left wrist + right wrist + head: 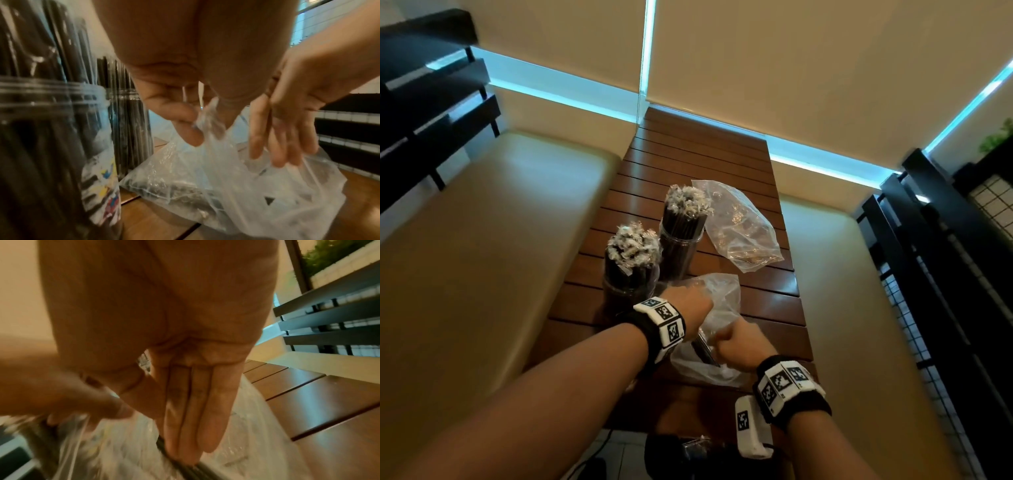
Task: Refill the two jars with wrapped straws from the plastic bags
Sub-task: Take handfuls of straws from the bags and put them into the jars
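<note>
Bag (717, 301) film is thin, soft and slippery, so hold it at the mouth. Left hand (690, 303) pinches it there; right hand (738, 344) grasps straws (705, 353) inside.

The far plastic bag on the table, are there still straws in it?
No, in the head view the far plastic bag lies flat and crumpled on the table, see-through, with no dark straws inside.

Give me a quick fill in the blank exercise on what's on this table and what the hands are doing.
1. Both jars on the slatted table are packed with wrapped ____.
2. The left hand pinches the near plastic ____.
3. The right hand pulls a bundle of black straws out of that ____.
4. The far bag lies to the ____ of the jars.

Missing: straws; bag; bag; right
</note>
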A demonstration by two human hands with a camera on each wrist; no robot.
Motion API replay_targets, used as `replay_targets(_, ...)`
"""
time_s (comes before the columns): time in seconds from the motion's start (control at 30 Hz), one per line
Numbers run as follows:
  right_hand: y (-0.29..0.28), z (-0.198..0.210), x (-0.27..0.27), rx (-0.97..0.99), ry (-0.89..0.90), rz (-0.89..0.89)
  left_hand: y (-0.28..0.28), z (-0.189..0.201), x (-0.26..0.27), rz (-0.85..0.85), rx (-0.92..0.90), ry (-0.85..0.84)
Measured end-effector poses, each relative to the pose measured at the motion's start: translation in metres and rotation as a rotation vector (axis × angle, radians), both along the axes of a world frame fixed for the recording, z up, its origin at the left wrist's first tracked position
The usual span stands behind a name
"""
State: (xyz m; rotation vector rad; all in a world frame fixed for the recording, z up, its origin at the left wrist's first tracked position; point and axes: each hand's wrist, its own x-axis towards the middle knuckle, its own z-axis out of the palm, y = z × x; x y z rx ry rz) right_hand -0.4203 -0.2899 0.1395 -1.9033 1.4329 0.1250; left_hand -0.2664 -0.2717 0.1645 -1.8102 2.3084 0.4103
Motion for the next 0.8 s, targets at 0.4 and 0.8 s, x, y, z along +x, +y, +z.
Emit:
replay_targets(0.4,-0.001,-0.075,0.032,-0.055,0.305,0.012,0.017,0.018,0.015,-0.024,-0.129,0.155)
replay_targets(0.8,-0.007,-0.026,0.038,-0.296,0.407,0.339,0.011,-0.027,0.013,0.154,-0.066,0.156)
